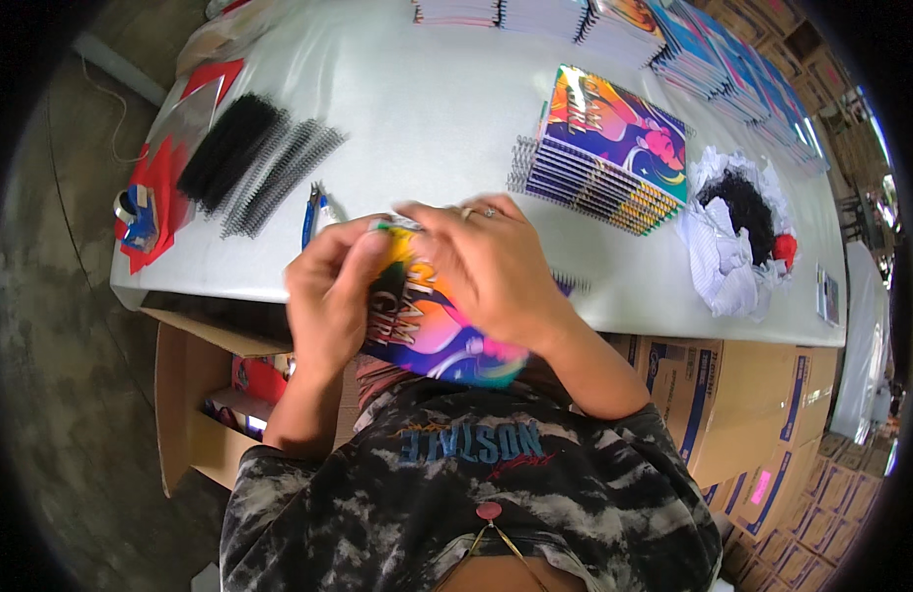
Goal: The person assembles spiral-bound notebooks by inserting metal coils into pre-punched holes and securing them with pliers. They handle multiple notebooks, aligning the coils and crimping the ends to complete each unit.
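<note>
One notebook (432, 331) between both hands (323, 286) (486, 261).

Bold two-line capitals stand on the multicoloured rectangular notebook cover (417, 314) in hand – and on the bright multicoloured spiral-bound notebook stack (610, 138). Blue letters cross the black-and-grey mottled fabric shirt (471, 454); print on the brown cardboard boxes (718, 395) – too small to read.

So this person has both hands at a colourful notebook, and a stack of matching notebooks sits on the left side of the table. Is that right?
Not quite: the head view shows the stack of matching notebooks on the table's right side. The rest stands.
</note>
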